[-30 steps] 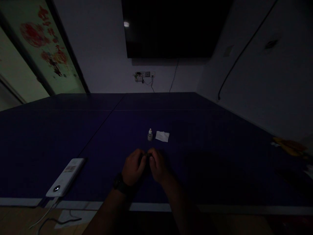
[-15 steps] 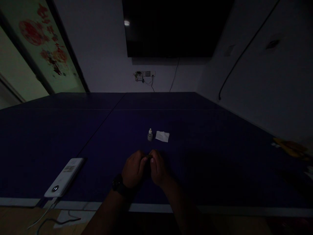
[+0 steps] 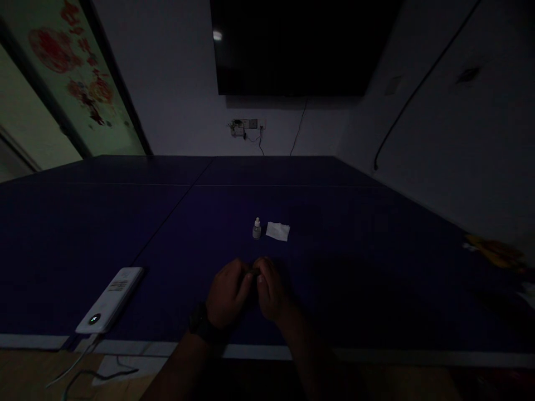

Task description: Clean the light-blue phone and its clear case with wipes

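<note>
My left hand, with a dark watch on its wrist, is closed and meets my right hand over the blue table. Both hands pinch a small dark brownish object between them. Fingers cover most of it and the light is dim, so its kind cannot be made out. Just beyond the hands stands a small clear dropper bottle with a white cap, upright. To the right of the bottle lies a folded white tissue, flat on the table.
A white power bank with a lit display and a plugged-in cable lies near the front edge at left. Yellow and white items are at the far right of the blue table. A large screen hangs on the wall.
The view has shifted very slightly. My hands stay together around the small object, moved only a little. The bottle and tissue lie where they were.
</note>
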The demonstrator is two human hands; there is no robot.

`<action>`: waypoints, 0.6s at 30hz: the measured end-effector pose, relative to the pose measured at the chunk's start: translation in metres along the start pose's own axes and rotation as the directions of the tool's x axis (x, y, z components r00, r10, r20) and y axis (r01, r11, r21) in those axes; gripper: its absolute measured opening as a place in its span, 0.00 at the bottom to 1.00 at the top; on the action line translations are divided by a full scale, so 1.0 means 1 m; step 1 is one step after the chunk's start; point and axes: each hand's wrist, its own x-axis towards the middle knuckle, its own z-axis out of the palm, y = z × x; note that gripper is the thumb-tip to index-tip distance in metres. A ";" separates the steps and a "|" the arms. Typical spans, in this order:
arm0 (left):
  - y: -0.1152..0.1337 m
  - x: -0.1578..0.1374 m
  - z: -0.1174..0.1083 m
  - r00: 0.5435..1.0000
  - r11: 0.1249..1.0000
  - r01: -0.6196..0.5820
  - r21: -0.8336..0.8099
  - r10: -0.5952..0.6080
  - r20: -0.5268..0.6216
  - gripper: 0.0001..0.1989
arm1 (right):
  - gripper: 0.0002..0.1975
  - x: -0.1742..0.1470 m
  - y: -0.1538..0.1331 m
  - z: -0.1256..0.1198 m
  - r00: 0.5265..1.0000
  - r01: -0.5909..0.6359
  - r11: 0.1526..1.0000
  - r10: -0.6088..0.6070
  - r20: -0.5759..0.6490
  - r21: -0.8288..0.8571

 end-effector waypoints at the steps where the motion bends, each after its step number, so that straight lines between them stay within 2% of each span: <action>1: 0.001 0.000 0.000 1.000 1.000 0.000 0.013 0.000 0.001 0.13 | 0.08 0.000 -0.001 -0.001 1.000 0.004 1.000 -0.004 0.005 -0.005; 9: 0.001 -0.003 0.004 0.999 0.998 -0.021 0.067 0.023 -0.027 0.15 | 0.08 -0.003 -0.001 0.000 0.999 0.022 0.999 -0.021 0.034 -0.040; 18: -0.002 -0.008 0.007 0.995 0.998 -0.062 0.018 0.063 -0.078 0.14 | 0.06 -0.004 -0.005 0.002 0.999 0.007 1.000 -0.006 0.034 -0.027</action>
